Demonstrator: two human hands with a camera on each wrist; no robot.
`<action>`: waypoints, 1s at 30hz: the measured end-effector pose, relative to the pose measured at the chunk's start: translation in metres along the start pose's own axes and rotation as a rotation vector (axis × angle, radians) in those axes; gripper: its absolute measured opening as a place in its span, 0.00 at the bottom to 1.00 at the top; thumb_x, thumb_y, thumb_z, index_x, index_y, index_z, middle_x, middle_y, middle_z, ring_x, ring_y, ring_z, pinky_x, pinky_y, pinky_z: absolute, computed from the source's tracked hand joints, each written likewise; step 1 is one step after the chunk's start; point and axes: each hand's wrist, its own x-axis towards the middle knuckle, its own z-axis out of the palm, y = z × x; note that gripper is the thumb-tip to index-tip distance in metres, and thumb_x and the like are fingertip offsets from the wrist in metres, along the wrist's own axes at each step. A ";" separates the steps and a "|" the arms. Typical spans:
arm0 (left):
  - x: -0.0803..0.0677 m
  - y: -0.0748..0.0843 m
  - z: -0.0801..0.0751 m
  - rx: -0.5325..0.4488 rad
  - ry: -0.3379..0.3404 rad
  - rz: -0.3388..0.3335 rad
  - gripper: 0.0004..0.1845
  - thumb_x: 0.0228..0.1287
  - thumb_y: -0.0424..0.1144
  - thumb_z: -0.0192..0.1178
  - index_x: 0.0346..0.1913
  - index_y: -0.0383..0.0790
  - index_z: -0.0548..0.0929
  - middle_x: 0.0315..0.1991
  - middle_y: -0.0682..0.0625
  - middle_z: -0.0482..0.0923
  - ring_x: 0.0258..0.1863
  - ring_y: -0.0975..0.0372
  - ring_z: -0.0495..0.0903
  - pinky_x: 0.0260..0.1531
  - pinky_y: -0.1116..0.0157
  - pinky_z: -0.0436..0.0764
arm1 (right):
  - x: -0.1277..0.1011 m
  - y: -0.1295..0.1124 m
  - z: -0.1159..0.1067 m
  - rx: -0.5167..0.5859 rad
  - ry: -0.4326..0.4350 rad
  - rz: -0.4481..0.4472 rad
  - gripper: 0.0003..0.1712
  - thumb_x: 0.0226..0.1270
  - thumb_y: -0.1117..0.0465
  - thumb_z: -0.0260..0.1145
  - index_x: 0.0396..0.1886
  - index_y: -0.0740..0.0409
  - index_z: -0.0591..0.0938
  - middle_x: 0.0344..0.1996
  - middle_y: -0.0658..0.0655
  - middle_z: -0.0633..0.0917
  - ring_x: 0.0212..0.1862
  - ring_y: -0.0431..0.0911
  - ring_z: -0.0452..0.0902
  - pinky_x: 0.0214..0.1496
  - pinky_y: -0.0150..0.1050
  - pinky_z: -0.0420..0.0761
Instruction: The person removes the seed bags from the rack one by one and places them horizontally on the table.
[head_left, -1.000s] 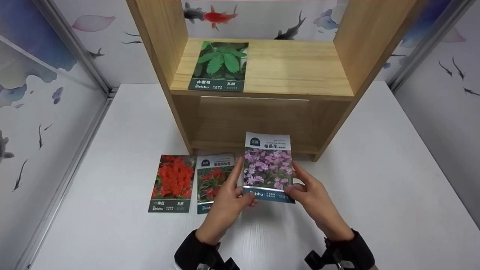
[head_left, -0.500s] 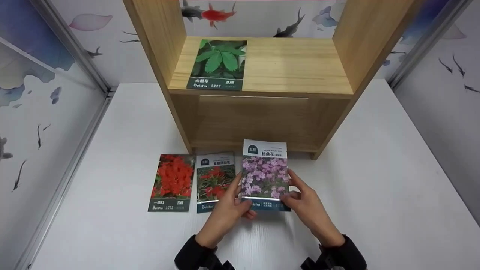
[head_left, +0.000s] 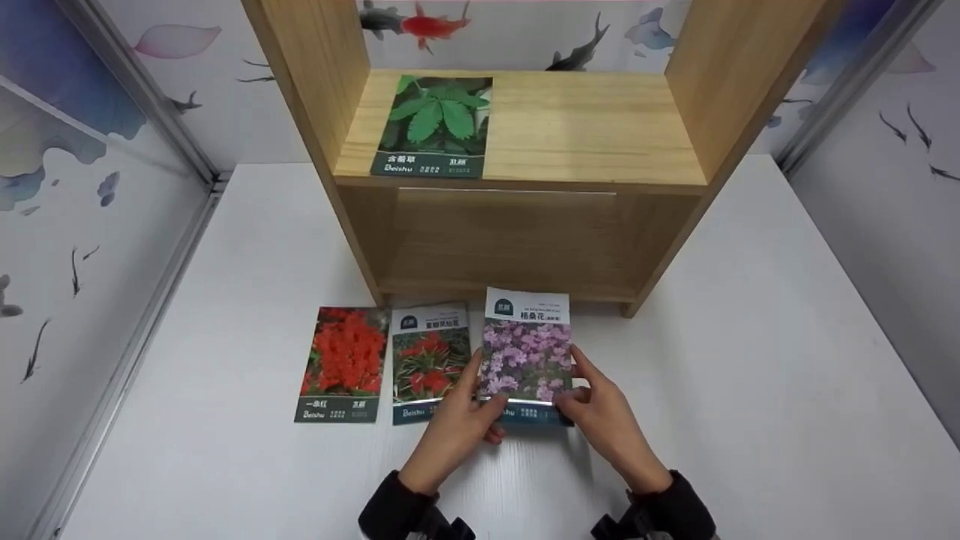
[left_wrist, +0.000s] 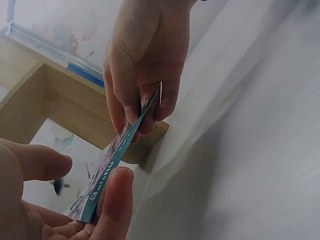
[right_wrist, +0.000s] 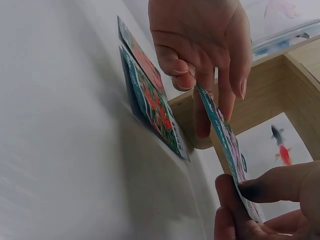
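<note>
A seed packet with purple flowers [head_left: 527, 352] is held just above the white table [head_left: 750, 375], right of two packets lying flat. My left hand [head_left: 480, 409] pinches its lower left corner and my right hand [head_left: 574, 401] pinches its lower right corner. In the left wrist view the packet [left_wrist: 112, 160] shows edge-on between my left hand [left_wrist: 95, 195] and right hand [left_wrist: 145, 105]. The right wrist view has the packet [right_wrist: 225, 137] tilted off the table, between my right hand [right_wrist: 245, 192] and left hand [right_wrist: 205, 85].
A red flower packet [head_left: 343, 364] and a red-and-green one [head_left: 430, 361] lie side by side on the table. A green leaf packet [head_left: 435, 124] lies on the wooden shelf [head_left: 592, 127], whose lower compartment stands just behind the hands. Patterned walls enclose both sides.
Both hands have brought the purple packet down and toward me, from in front of the shelf's lower compartment to just above the table beside the red-and-green packet.
</note>
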 end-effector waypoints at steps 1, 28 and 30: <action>0.001 -0.001 0.000 0.015 0.002 -0.002 0.41 0.61 0.48 0.55 0.70 0.52 0.43 0.60 0.31 0.58 0.19 0.57 0.79 0.23 0.58 0.79 | 0.001 0.001 0.001 -0.011 0.001 0.000 0.42 0.54 0.69 0.62 0.68 0.53 0.55 0.48 0.57 0.72 0.30 0.43 0.76 0.26 0.35 0.73; 0.014 -0.014 -0.009 0.446 0.025 0.008 0.36 0.59 0.41 0.52 0.69 0.49 0.51 0.11 0.55 0.69 0.06 0.65 0.66 0.05 0.68 0.65 | 0.014 0.017 0.013 -0.265 0.054 -0.119 0.42 0.51 0.71 0.64 0.66 0.64 0.57 0.45 0.60 0.75 0.36 0.44 0.73 0.31 0.34 0.75; 0.016 -0.015 -0.010 0.458 0.032 0.006 0.34 0.61 0.44 0.52 0.69 0.48 0.52 0.11 0.55 0.69 0.07 0.64 0.68 0.06 0.67 0.66 | 0.015 0.018 0.014 -0.283 0.056 -0.124 0.42 0.51 0.71 0.65 0.66 0.65 0.58 0.44 0.59 0.75 0.38 0.45 0.73 0.34 0.36 0.75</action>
